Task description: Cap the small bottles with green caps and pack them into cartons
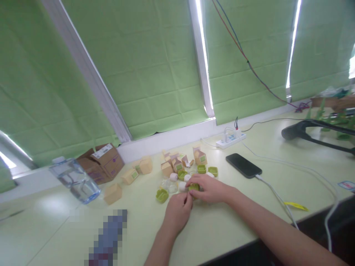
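My right hand is closed round a small olive-green tray, its fingers bent over the far side. Close against it, my left hand has its fingers curled; its thumb and index finger meet by the tray's near edge, and what they pinch is hidden. Another green tray, flower-shaped, lies left of my hands. Beyond them are several more green trays, white rounded pieces and clear plastic pieces. Small peaked paper boxes with green labels are grouped behind.
Further left stand more small boxes, a clear water bottle and an open cardboard carton. To the right lie a phone on a white cable, a power strip, a yellow strip and a black frame-like object.
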`<state>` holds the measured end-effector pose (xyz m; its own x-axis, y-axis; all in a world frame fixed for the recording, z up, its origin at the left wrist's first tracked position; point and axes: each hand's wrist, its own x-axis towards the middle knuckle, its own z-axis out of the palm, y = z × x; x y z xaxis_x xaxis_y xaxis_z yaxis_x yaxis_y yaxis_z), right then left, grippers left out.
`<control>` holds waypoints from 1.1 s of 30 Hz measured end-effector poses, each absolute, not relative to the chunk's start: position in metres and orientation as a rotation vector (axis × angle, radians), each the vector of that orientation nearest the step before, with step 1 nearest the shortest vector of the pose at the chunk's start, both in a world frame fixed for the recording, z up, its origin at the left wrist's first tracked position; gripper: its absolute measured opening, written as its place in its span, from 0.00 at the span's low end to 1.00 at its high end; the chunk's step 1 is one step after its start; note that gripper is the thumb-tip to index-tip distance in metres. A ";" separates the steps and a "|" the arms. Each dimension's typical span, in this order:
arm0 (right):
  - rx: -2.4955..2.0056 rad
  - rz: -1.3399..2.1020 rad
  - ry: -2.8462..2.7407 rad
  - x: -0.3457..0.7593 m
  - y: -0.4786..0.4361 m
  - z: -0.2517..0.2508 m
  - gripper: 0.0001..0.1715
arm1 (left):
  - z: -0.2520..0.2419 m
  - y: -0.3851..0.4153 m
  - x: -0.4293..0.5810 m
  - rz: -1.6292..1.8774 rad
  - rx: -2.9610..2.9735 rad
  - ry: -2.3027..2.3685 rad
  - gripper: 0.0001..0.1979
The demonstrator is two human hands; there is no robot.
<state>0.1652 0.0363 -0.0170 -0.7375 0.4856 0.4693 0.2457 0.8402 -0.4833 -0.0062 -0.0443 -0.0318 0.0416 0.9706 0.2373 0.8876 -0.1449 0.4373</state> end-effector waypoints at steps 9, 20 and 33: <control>-0.557 0.624 -2.344 0.164 0.038 -0.019 0.16 | -0.030 -0.043 -0.009 0.727 2.093 1.892 0.26; -0.761 0.622 -2.070 0.192 0.063 -0.011 0.13 | -0.026 -0.044 -0.011 0.805 2.102 1.845 0.25; -1.103 0.101 -2.761 0.199 0.058 -0.002 0.12 | -0.024 -0.047 -0.004 1.008 2.124 1.747 0.24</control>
